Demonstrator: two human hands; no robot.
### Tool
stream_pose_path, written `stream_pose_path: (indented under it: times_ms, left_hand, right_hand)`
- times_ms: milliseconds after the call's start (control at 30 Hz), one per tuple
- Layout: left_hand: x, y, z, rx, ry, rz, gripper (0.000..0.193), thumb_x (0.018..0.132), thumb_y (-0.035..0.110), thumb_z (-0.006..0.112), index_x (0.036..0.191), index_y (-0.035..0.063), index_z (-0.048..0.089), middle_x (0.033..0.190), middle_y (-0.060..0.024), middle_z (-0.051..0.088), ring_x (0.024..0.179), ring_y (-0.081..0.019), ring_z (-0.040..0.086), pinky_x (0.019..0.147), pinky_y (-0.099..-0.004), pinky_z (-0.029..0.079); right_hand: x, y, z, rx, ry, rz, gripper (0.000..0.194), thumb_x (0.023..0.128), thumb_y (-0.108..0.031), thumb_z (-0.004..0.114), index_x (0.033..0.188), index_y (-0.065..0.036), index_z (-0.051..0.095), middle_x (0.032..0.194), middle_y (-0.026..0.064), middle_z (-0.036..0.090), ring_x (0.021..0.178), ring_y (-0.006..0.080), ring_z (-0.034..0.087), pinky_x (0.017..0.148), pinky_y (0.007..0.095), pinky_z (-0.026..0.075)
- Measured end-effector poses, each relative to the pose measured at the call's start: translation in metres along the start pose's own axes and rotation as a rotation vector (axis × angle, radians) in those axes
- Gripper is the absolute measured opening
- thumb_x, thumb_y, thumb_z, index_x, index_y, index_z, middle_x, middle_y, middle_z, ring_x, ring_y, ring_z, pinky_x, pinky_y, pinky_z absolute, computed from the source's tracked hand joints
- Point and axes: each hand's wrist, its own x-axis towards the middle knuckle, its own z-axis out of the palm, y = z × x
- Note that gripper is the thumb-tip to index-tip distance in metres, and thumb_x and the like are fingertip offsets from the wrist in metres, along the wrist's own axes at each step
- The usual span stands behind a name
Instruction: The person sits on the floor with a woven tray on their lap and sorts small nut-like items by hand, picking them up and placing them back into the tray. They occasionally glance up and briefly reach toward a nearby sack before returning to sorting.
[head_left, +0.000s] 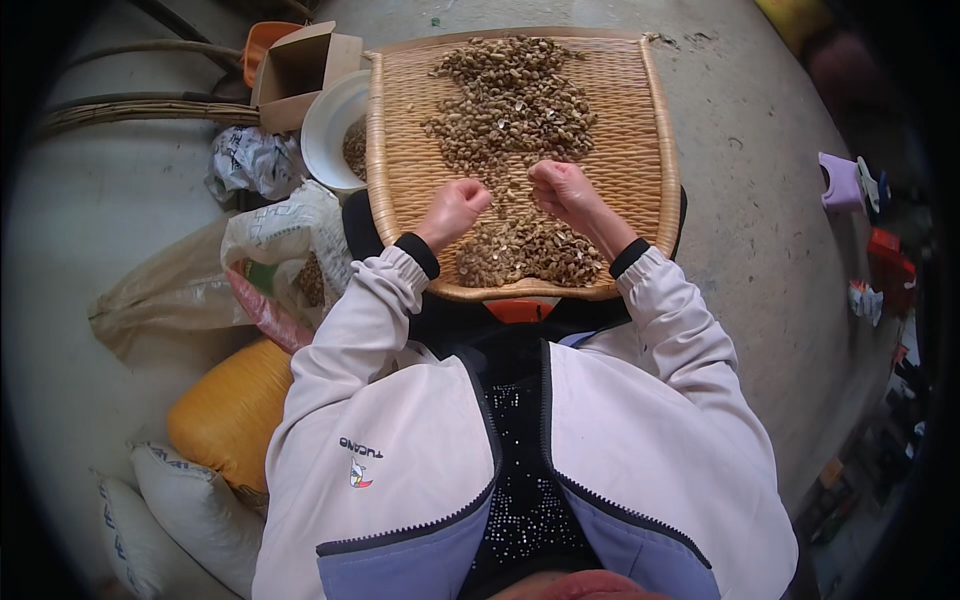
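A woven wicker tray (630, 112) lies over my knees. My left hand (456, 212) hovers above its middle with the fingers curled in and the thumb against them. To its right, my right hand (566, 196) is curled the same way, its fingertips near the lower end of the far pile. Whether either hand holds something small is hidden by the fingers. The far pile (517, 105) consists of small brown nuts or seeds, with a few pale bits among them. A nearer pile (529, 251) of brown and tan pieces lies between my wrists, by the tray's near edge.
Left of the tray stand a white basin (330, 124) with brown pieces inside, a cardboard box (300, 75) and an open woven sack (281, 225). A yellow sack (229, 416) and white sacks (191, 495) lie nearer. A purple plastic stool (840, 182) is at right.
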Motion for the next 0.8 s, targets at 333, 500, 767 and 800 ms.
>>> stream_pose_path:
  times_ms: [333,500,767,800]
  left_hand:
    - [0.043,-0.005,-0.018,0.640,0.243,0.341,0.024,0.095,0.026,0.062,0.095,0.0036,0.070,0.079,-0.0187,0.069,0.070,-0.0332,0.067,0.065,-0.0437,0.051]
    - [0.089,-0.003,-0.011,0.846,0.358,0.339,0.020,0.094,0.028,0.062,0.095,0.0109,0.071,0.084,-0.0161,0.071,0.080,-0.0356,0.069,0.070,-0.0465,0.054]
    - [0.102,-0.011,0.001,1.137,0.256,0.375,0.012,0.092,0.015,0.056,0.088,0.0079,0.064,0.087,-0.0135,0.072,0.080,-0.0322,0.072,0.068,-0.0453,0.057]
    - [0.101,-0.011,0.001,1.182,0.227,0.429,0.011,0.091,0.012,0.055,0.086,0.0071,0.063,0.087,-0.0139,0.072,0.079,-0.0316,0.072,0.067,-0.0448,0.058]
  right_hand:
    - [-0.005,0.001,-0.008,0.078,-0.117,0.085,0.023,0.096,-0.016,0.053,0.074,-0.013,0.048,0.058,-0.0078,0.034,0.047,0.0044,0.028,0.043,0.0223,0.023]
    - [-0.005,0.002,-0.006,0.077,-0.101,0.051,0.012,0.098,-0.017,0.057,0.088,-0.009,0.056,0.072,-0.0015,0.055,0.051,0.0034,0.035,0.045,0.0184,0.030]
    - [-0.007,0.002,-0.003,0.012,-0.148,0.046,0.010,0.099,-0.013,0.056,0.097,-0.004,0.059,0.080,0.0011,0.059,0.059,0.0041,0.043,0.051,0.0181,0.038]
    - [-0.007,0.002,-0.003,-0.010,-0.126,0.053,0.011,0.099,-0.014,0.056,0.097,-0.004,0.060,0.080,0.0009,0.059,0.060,0.0043,0.044,0.052,0.0180,0.039]
